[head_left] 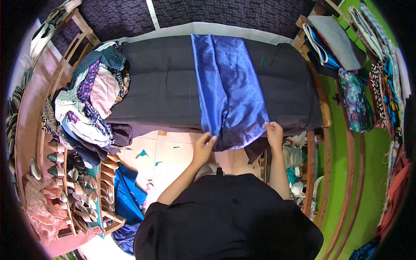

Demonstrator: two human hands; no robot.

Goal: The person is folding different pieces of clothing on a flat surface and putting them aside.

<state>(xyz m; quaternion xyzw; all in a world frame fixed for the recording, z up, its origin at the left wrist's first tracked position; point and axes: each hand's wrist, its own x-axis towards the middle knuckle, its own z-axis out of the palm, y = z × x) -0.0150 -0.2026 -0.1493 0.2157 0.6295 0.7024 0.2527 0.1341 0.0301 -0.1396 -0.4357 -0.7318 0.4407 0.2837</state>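
A length of shiny blue satin fabric lies across the black cloth-covered table, from its far edge to past its near edge. It is folded lengthwise, with a narrower strip along its left side and soft creases near the front. At the near left corner, my left hand pinches the fabric's edge between thumb and fingers. My right hand grips the near right corner, its fingers partly hidden. Between my hands, the near end of the satin hangs slightly over the table edge.
On the table's left end sits a heap of mixed printed cloths. A rack of shoes stands at the lower left, beside blue cloth on the tiled floor. Wooden shelving with folded fabrics lines the right; small green scraps dot the floor.
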